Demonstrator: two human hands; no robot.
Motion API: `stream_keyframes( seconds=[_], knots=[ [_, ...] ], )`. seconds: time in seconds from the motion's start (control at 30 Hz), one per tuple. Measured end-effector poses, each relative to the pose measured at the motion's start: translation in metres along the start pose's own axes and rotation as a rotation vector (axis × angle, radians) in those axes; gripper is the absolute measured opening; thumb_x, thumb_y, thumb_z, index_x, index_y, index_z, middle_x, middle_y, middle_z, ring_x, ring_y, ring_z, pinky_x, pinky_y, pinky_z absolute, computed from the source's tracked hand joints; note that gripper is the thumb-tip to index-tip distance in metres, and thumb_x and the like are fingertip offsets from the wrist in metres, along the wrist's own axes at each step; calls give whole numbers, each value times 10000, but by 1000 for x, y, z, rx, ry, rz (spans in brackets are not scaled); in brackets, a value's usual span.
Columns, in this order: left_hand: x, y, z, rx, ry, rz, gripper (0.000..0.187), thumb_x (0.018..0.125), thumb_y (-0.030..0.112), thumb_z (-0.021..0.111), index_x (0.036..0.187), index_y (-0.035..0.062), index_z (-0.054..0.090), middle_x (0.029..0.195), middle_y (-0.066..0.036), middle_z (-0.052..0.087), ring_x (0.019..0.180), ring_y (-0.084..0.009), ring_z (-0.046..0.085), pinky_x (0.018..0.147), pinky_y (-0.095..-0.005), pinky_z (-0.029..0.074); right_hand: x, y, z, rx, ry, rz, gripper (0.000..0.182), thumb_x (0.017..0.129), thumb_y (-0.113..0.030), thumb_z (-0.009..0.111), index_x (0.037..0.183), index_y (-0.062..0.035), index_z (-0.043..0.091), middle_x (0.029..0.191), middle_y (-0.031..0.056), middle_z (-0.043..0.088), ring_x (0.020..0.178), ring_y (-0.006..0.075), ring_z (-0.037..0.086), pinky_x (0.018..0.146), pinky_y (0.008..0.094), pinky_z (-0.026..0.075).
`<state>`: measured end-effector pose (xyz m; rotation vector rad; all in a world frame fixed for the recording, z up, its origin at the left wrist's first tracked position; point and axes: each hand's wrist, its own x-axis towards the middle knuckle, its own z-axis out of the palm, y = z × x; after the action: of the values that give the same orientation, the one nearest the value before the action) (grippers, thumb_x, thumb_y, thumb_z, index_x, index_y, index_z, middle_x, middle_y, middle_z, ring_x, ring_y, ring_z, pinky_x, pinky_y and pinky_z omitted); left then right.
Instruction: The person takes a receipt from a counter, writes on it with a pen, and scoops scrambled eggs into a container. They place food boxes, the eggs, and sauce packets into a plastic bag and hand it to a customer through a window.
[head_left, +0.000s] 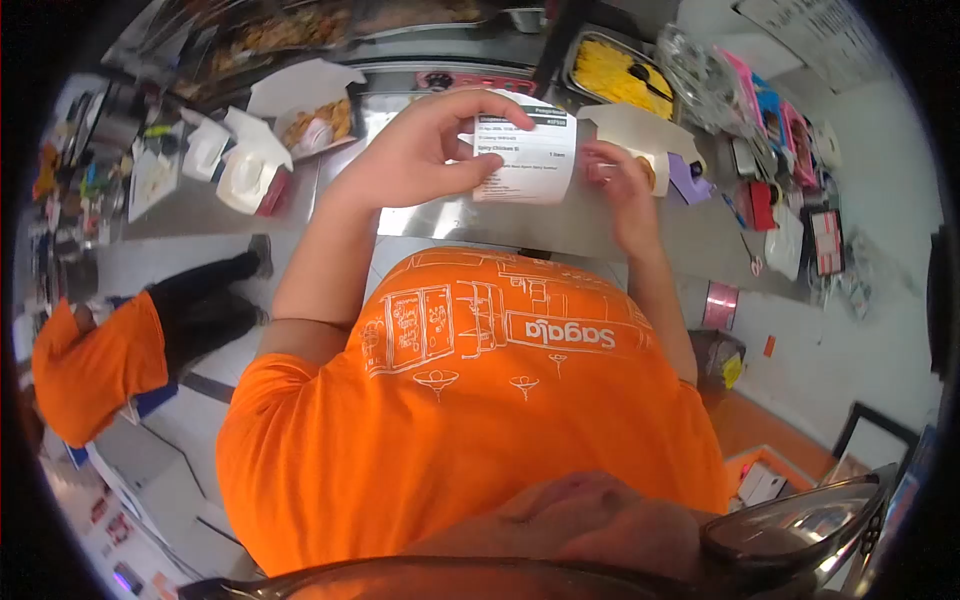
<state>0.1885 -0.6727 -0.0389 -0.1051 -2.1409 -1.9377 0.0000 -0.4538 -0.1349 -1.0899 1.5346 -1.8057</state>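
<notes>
Between the thumb and fingers of my left hand [420, 150] is a white printed receipt [535, 175], held up over the metal counter [440, 225]. Its lines show a chicken item and "1 item". My right hand [625, 190] is beside the receipt's right edge, its fingers curved and a little apart; whether a fingertip touches the paper is hard to tell. Behind that hand stands an open white takeaway box [625, 125] with some food partly hidden by the fingers. Beyond my left forearm is another open box [290, 95] holding browned food and a small white bundle.
A metal tray of yellow food [615, 75] sits at the back. Small open white boxes [245, 180] are on the left, a purple piece [690, 180] and scissors [753, 258] on the right. Another person in an orange shirt [105, 370] is at far left.
</notes>
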Motion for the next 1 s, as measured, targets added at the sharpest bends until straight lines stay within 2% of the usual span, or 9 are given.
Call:
stream_keyframes(
  seconds=[0.13,0.17,0.27,0.43,0.53,0.57,0.7,0.9,1.0],
  knots=[
    [51,-25,30,-20,-61,-54,346,881,-6,601,1225,14,569,1215,-29,570,1030,-88,536,789,-246,489,-5,-49,21,34,118,152,225,924,-73,612,1135,2,586,942,43,647,828,118,593,751,257,483],
    [58,-31,38,-82,-79,-33,355,940,165,575,1265,20,557,1264,-47,571,1030,-111,553,839,-270,487,-4,-52,13,69,181,258,216,926,-62,608,1132,1,586,914,36,651,796,114,598,730,247,486],
    [82,-51,63,-294,-26,-163,435,973,307,492,1306,31,540,1314,-67,559,1059,-135,564,876,-269,490,-9,-38,-28,101,158,132,212,949,-113,590,1116,16,584,920,66,666,784,96,615,702,216,481],
    [134,-62,88,-294,-54,-118,612,948,445,456,1339,-24,493,1342,-133,529,1012,-195,638,830,-303,547,-20,167,-204,-595,742,369,365,970,-321,547,1109,15,581,961,172,681,856,273,663,756,374,506],
    [163,-54,115,-254,-10,-118,665,932,481,469,1345,-40,480,1341,-145,526,985,-205,652,800,-300,557,-33,233,-254,-826,601,395,420,964,-390,512,1025,15,605,918,232,669,851,412,647,792,441,494],
    [173,-52,123,-232,-1,-117,669,931,485,469,1346,-39,478,1338,-145,529,991,-205,650,796,-297,558,-25,211,-259,-763,266,551,426,971,-362,462,947,33,619,913,283,641,862,460,620,794,472,489],
    [200,-44,154,-165,42,-124,681,927,496,475,1352,-36,473,1336,-148,530,1003,-215,648,789,-306,562,-22,207,-265,-942,123,513,336,958,-216,415,945,42,629,966,294,621,900,459,599,807,519,469],
    [208,-37,177,-184,156,-158,491,924,245,348,1318,14,528,1324,-108,543,1074,-198,583,858,-313,524,-25,204,-292,-984,-115,407,346,982,-194,368,960,34,627,1082,285,585,1000,426,566,867,472,455],
    [206,-39,179,-195,221,-187,475,920,211,342,1304,11,535,1318,-103,547,1075,-198,584,858,-316,524,-18,209,-289,-933,-193,264,361,982,-260,417,969,23,640,965,246,627,860,382,613,787,452,487]
  ],
)
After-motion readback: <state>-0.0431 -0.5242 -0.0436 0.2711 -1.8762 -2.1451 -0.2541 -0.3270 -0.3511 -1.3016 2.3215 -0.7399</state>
